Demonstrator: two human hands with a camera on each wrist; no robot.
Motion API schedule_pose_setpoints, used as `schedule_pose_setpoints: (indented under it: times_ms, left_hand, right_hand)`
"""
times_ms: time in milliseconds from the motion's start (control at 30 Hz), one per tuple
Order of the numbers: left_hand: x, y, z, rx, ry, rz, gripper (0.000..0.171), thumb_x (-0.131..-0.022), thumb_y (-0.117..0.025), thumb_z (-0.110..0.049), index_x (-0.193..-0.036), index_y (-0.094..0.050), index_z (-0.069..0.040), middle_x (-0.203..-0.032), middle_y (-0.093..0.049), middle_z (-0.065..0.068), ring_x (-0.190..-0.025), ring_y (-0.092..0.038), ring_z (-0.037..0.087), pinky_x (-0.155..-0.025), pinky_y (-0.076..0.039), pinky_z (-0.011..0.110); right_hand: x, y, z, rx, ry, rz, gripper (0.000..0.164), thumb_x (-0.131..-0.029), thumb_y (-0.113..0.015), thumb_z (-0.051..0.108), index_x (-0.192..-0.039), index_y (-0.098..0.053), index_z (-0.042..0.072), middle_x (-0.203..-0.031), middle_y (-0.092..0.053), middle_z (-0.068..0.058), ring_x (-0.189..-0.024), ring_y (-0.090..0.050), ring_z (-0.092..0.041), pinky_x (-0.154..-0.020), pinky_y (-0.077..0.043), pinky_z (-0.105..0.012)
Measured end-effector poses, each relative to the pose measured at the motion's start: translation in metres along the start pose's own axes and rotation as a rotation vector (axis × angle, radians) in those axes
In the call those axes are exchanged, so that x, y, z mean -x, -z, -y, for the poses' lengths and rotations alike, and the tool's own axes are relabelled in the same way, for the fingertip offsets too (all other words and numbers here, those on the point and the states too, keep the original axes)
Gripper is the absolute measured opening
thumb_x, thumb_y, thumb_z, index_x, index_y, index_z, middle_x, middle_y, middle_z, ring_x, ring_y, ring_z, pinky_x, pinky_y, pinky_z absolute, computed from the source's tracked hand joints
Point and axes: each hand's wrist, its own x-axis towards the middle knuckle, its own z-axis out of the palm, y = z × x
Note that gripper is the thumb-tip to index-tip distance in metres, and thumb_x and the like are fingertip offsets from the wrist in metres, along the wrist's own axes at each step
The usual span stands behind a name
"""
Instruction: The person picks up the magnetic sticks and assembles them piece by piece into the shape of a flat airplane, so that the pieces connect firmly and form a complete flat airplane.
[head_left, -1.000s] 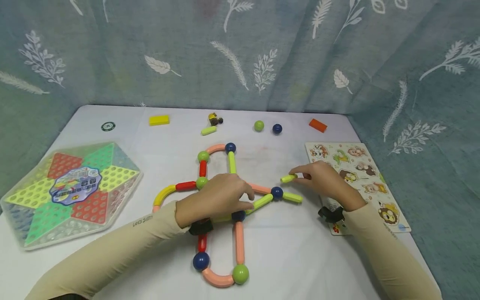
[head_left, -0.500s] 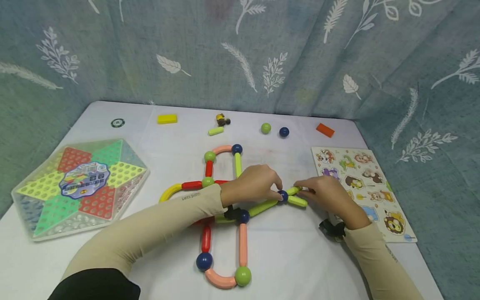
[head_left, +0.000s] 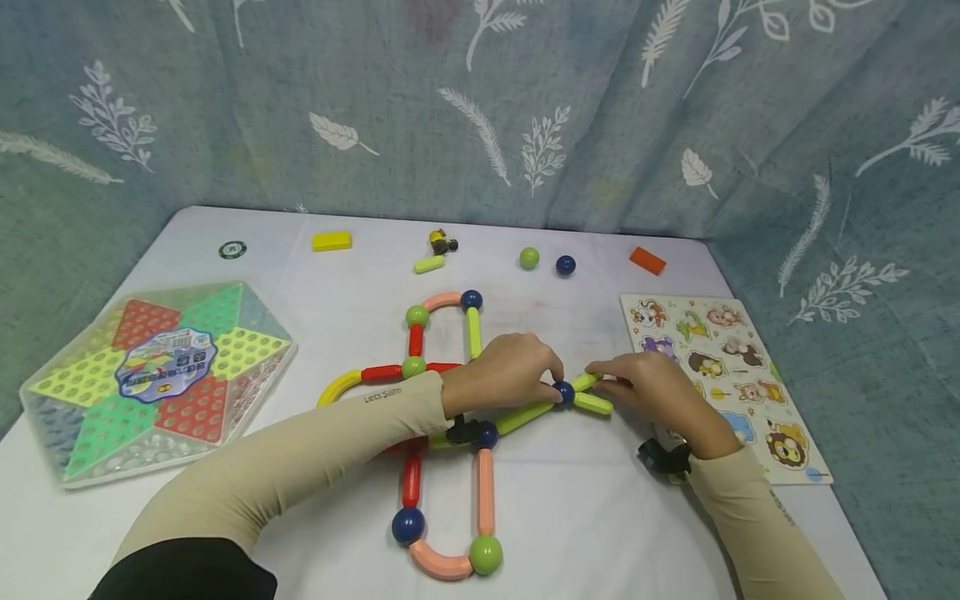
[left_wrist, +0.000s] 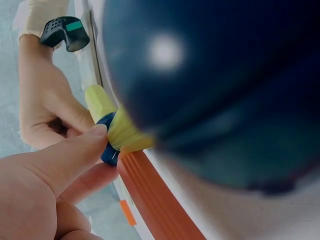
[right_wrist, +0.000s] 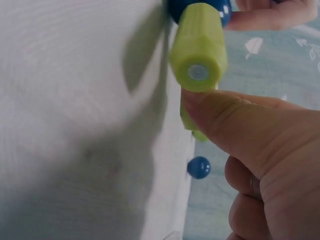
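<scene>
My left hand [head_left: 504, 375] pinches a blue ball [head_left: 565, 394] at the right end of a figure built from magnetic sticks and balls. In my right hand [head_left: 651, 390], thumb and fingertips pinch a short yellow-green magnetic stick [head_left: 586, 382] whose end meets that ball. A second short yellow-green stick [head_left: 594, 405] points right from the same ball, its metal-tipped end facing the right wrist view. A longer yellow-green stick [head_left: 525, 416] runs back to another blue ball [head_left: 487, 433]. An orange-pink stick [left_wrist: 155, 195] also reaches the pinched ball in the left wrist view. My left arm covers the figure's middle.
A Chinese checkers box [head_left: 161, 375] lies left, an animal puzzle board [head_left: 750, 392] right under my right hand. Along the back are a yellow block [head_left: 332, 241], a small toy figure [head_left: 441, 242], a loose stick [head_left: 429, 264], green [head_left: 529, 258] and blue [head_left: 566, 266] balls and an orange block [head_left: 647, 261].
My left hand has moved right onto the blue ball and pinches it. My right hand has brought its short stick left and down against that ball. The last half second shows almost no movement.
</scene>
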Motion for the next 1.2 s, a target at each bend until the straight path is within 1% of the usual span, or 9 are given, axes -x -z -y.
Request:
schedule_pose_setpoints:
  times_ms: [200,267,400,467,533,833,933,1067,1200]
  left_hand:
    - [0.001,0.000,-0.001,0.005,0.005,0.001,0.022,-0.079,-0.074,-0.039,-0.093,-0.075,-0.022,-0.083,-0.067,-0.012,-0.070,-0.054,0.001,-0.056,-0.041,0.020]
    - [0.001,0.001,-0.001,0.003,-0.002,-0.003,0.023,-0.079,-0.074,-0.038,-0.094,-0.075,-0.021,-0.084,-0.068,-0.012,-0.069,-0.054,0.001,-0.055,-0.041,0.020]
    - [0.000,0.003,-0.003,0.001,-0.018,-0.013,0.023,-0.079,-0.074,-0.038,-0.094,-0.075,-0.021,-0.083,-0.068,-0.012,-0.068,-0.054,0.001,-0.055,-0.041,0.020]
    - [0.000,0.003,-0.003,-0.003,-0.022,-0.017,0.023,-0.079,-0.074,-0.038,-0.094,-0.075,-0.021,-0.082,-0.067,-0.012,-0.068,-0.054,0.001,-0.055,-0.041,0.020]
    - [0.000,0.004,-0.003,-0.005,-0.021,-0.020,0.022,-0.079,-0.074,-0.038,-0.094,-0.075,-0.021,-0.082,-0.067,-0.012,-0.068,-0.054,0.001,-0.055,-0.041,0.020]
    - [0.002,0.009,-0.004,-0.017,-0.004,-0.010,0.023,-0.080,-0.074,-0.038,-0.094,-0.076,-0.020,-0.084,-0.068,-0.012,-0.070,-0.055,0.001,-0.055,-0.042,0.020]
    - [0.001,0.008,-0.005,-0.036,0.002,0.004,0.024,-0.080,-0.073,-0.038,-0.096,-0.075,-0.021,-0.085,-0.068,-0.011,-0.071,-0.056,0.002,-0.056,-0.042,0.020]
    - [0.000,0.007,-0.007,-0.056,0.007,0.018,0.024,-0.080,-0.072,-0.039,-0.096,-0.075,-0.021,-0.085,-0.068,-0.011,-0.072,-0.056,0.003,-0.057,-0.042,0.022]
    - [0.000,0.005,-0.007,-0.054,0.012,0.023,0.024,-0.080,-0.073,-0.039,-0.096,-0.075,-0.021,-0.085,-0.068,-0.011,-0.072,-0.055,0.003,-0.058,-0.042,0.021]
  right_hand:
    - [0.001,0.003,-0.001,-0.042,0.017,-0.014,0.028,-0.080,-0.075,0.022,-0.107,-0.072,0.018,-0.097,-0.069,0.008,-0.084,-0.064,-0.005,-0.069,-0.051,-0.027]
    - [0.001,0.004,-0.001,-0.035,0.011,-0.015,0.029,-0.080,-0.075,0.023,-0.108,-0.072,0.019,-0.096,-0.069,0.009,-0.079,-0.063,-0.003,-0.065,-0.050,-0.025]
    - [0.003,0.009,0.000,-0.029,-0.016,-0.012,0.030,-0.079,-0.075,0.025,-0.108,-0.071,0.020,-0.077,-0.064,0.015,-0.061,-0.051,-0.002,-0.053,-0.042,-0.022]
    - [0.003,0.011,0.000,-0.029,-0.024,-0.010,0.030,-0.079,-0.075,0.026,-0.108,-0.071,0.021,-0.067,-0.057,0.016,-0.056,-0.044,-0.004,-0.049,-0.038,-0.023]
    - [0.002,0.011,0.000,-0.032,-0.032,-0.005,0.029,-0.080,-0.075,0.026,-0.108,-0.071,0.022,-0.061,-0.050,0.016,-0.054,-0.042,-0.005,-0.048,-0.035,-0.023]
    - [-0.001,0.011,-0.006,-0.013,-0.066,0.006,0.028,-0.082,-0.072,0.028,-0.109,-0.069,0.023,-0.057,-0.044,0.014,-0.050,-0.039,-0.005,-0.046,-0.034,-0.025]
    - [-0.003,0.017,-0.010,-0.005,-0.071,0.044,0.028,-0.083,-0.072,0.028,-0.110,-0.069,0.022,-0.057,-0.045,0.013,-0.048,-0.038,-0.006,-0.045,-0.034,-0.026]
    - [-0.012,0.030,-0.019,0.016,-0.080,0.094,0.028,-0.084,-0.071,0.027,-0.111,-0.068,0.021,-0.057,-0.045,0.011,-0.046,-0.036,-0.008,-0.045,-0.034,-0.027]
    - [-0.033,0.040,-0.028,-0.021,-0.101,0.056,0.026,-0.086,-0.069,0.026,-0.110,-0.068,0.019,-0.055,-0.045,0.007,-0.043,-0.036,-0.012,-0.044,-0.034,-0.029]
